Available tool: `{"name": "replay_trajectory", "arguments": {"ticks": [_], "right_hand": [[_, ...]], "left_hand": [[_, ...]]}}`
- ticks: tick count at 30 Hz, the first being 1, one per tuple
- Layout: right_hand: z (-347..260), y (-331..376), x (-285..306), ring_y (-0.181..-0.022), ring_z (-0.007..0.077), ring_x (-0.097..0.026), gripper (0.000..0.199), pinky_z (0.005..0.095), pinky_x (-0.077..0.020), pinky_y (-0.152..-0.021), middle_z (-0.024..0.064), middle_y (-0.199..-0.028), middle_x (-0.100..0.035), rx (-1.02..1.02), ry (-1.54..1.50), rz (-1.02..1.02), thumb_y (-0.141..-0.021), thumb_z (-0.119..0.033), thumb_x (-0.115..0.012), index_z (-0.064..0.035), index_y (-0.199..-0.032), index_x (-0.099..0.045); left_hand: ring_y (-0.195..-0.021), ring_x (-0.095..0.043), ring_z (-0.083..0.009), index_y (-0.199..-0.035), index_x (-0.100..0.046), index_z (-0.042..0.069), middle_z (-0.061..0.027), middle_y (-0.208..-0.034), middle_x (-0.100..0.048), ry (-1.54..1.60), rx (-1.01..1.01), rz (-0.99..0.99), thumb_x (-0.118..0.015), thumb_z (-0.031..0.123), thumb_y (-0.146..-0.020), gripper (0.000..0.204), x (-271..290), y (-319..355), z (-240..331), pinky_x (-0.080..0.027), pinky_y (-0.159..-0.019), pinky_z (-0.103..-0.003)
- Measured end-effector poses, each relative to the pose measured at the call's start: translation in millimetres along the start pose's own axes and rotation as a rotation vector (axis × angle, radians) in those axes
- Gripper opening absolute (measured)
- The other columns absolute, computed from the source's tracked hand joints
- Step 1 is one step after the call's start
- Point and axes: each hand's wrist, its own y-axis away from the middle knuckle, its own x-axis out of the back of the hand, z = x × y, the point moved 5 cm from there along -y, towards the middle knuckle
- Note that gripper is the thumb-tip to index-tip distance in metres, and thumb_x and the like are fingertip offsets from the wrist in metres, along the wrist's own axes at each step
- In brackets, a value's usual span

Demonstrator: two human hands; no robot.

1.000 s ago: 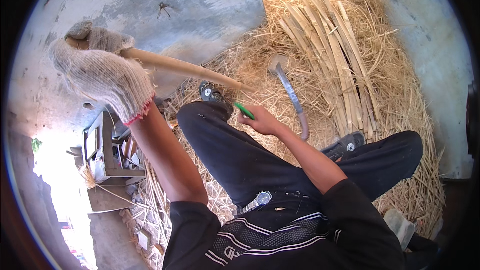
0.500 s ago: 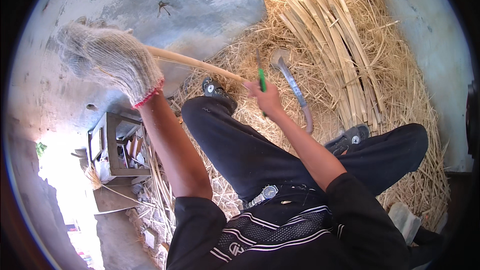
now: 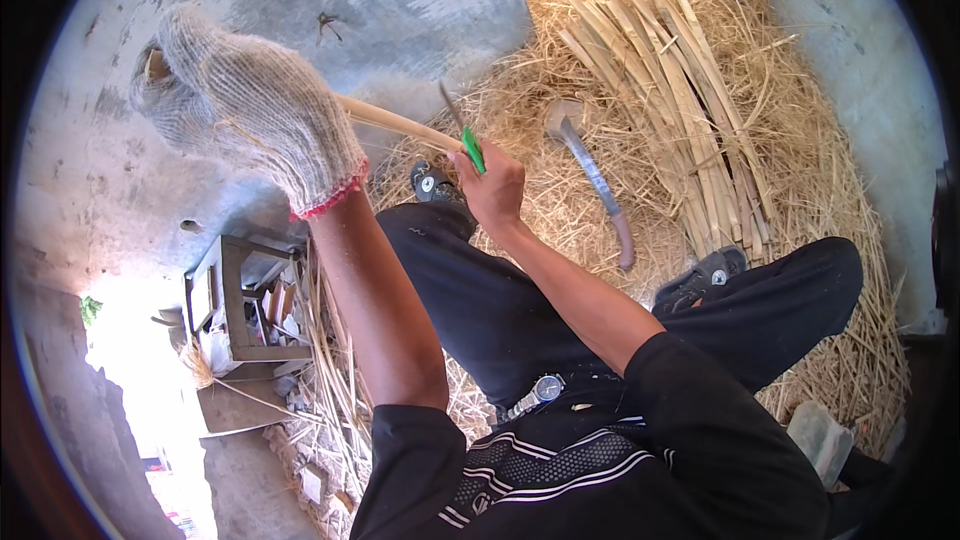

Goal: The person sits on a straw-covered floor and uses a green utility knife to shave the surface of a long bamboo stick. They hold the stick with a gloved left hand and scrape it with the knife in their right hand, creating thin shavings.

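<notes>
The gloved left hand (image 3: 250, 105) is wrapped round the strip (image 3: 400, 124), which slants across to the right hand (image 3: 495, 190), bare and closed on the knife (image 3: 473, 151). The strip's end lies right by the knife — should it twist in the gloved grip or the knife skid, that unprotected hand could well get cut.

Loose shavings bed (image 3: 810, 145), long strips (image 3: 690, 105) on top, blade (image 3: 588, 162) beside
</notes>
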Motion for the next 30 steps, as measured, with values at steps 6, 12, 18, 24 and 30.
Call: {"name": "replay_trajectory", "arguments": {"ticks": [6, 12, 18, 24, 30], "right_hand": [[5.2, -3.4, 10.2, -0.056, 0.0339, -0.060, 0.022, 0.0423, -0.0456, -0.053, 0.0155, -0.062, -0.059, 0.091, 0.019, -0.073, -0.085, -0.019, -0.071, -0.0029, -0.077, -0.059], [132.4, 24.6, 43.8, -0.064, 0.0298, -0.065, 0.019, 0.0425, -0.0492, -0.054, 0.0142, -0.076, -0.066, -0.513, 0.293, -0.338, -0.085, -0.019, -0.069, -0.0021, -0.082, -0.061], [250.1, 74.4, 156.9, -0.091, 0.0368, -0.069, 0.031, 0.0447, -0.0559, -0.079, 0.0218, -0.099, -0.069, -0.930, 0.884, -0.228, -0.079, -0.026, -0.074, -0.0021, -0.098, -0.070], [248.8, 57.1, 194.6, -0.094, 0.0388, -0.068, 0.034, 0.0447, -0.0553, -0.078, 0.0211, -0.101, -0.069, -0.982, 0.730, -0.130, -0.076, -0.020, -0.076, -0.0003, -0.102, -0.068], [70.9, -10.6, 115.0, -0.083, 0.0296, -0.065, 0.046, 0.0435, -0.0514, -0.074, 0.0205, -0.097, -0.064, -0.539, 0.407, -0.557, -0.088, -0.023, -0.065, -0.0028, -0.127, -0.049]], "left_hand": [[-0.082, -0.063, -0.0186, -0.125, -0.051, -0.006, -0.0176, -0.115, -0.054, -0.304, -0.126, 0.019, -0.046, 0.021, -0.100, 0.037, -6.8, -8.8, 2.8, -0.060, -0.066, -0.024], [-0.068, -0.061, -0.0179, -0.113, -0.054, -0.007, -0.0154, -0.099, -0.056, -0.088, -0.030, 0.012, -0.052, 0.019, -0.094, 0.032, -2.8, -12.5, -12.7, -0.056, -0.056, -0.026], [-0.053, -0.051, -0.0133, -0.090, -0.052, 0.002, -0.0051, -0.071, -0.052, 0.243, 0.185, 0.136, -0.057, 0.024, -0.088, 0.023, 15.7, -24.3, -22.4, -0.044, -0.044, -0.027], [-0.043, -0.025, -0.0083, -0.066, -0.039, 0.015, 0.0050, -0.052, -0.028, 0.865, 0.646, 0.005, -0.047, 0.042, -0.095, 0.041, 20.9, -28.2, -15.5, -0.023, -0.040, -0.025], [-0.042, -0.026, -0.0128, -0.063, -0.038, 0.015, 0.0017, -0.050, -0.030, 1.530, 0.666, -0.600, -0.047, 0.039, -0.094, 0.040, 28.7, -31.6, -28.8, -0.026, -0.038, -0.029]]}}
